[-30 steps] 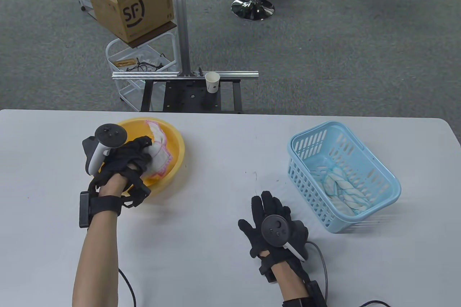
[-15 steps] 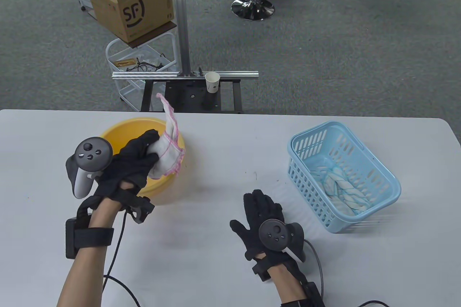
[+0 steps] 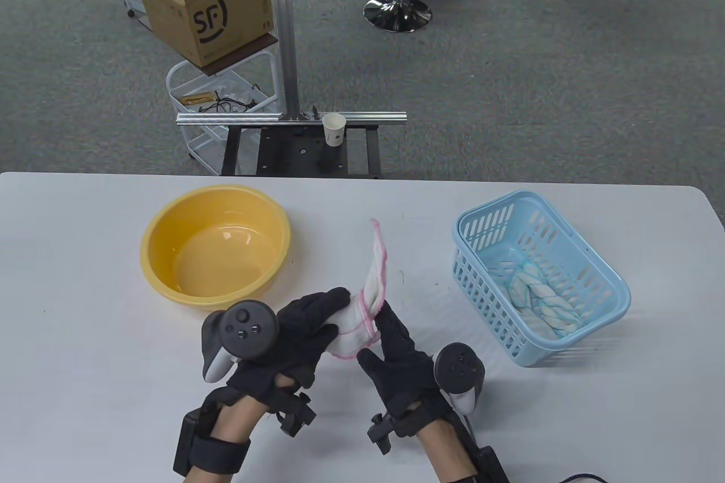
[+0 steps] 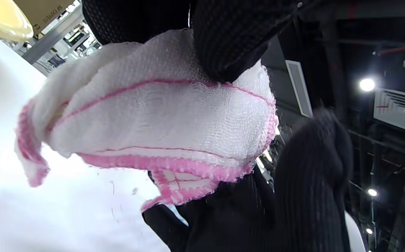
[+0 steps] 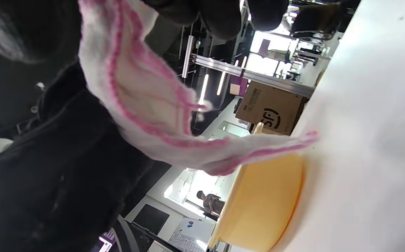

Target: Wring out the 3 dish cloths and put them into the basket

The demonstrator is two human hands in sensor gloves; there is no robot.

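My left hand grips a white dish cloth with pink edging above the table's front middle. One corner of the cloth sticks up. My right hand is just right of it, its straight fingers touching the cloth's lower edge. In the left wrist view the bunched cloth sits under my left fingers. In the right wrist view the cloth hangs in front of the yellow bowl. The blue basket at the right holds twisted blue-and-white cloth.
The yellow bowl stands at the left middle of the white table with no cloth in it. Behind the table's far edge are a black stand with a paper cup and a metal post.
My left hand has lifted the pink-edged cloth out of the yellow bowl and carried it right and toward me. My right hand has moved left and up to meet the cloth.
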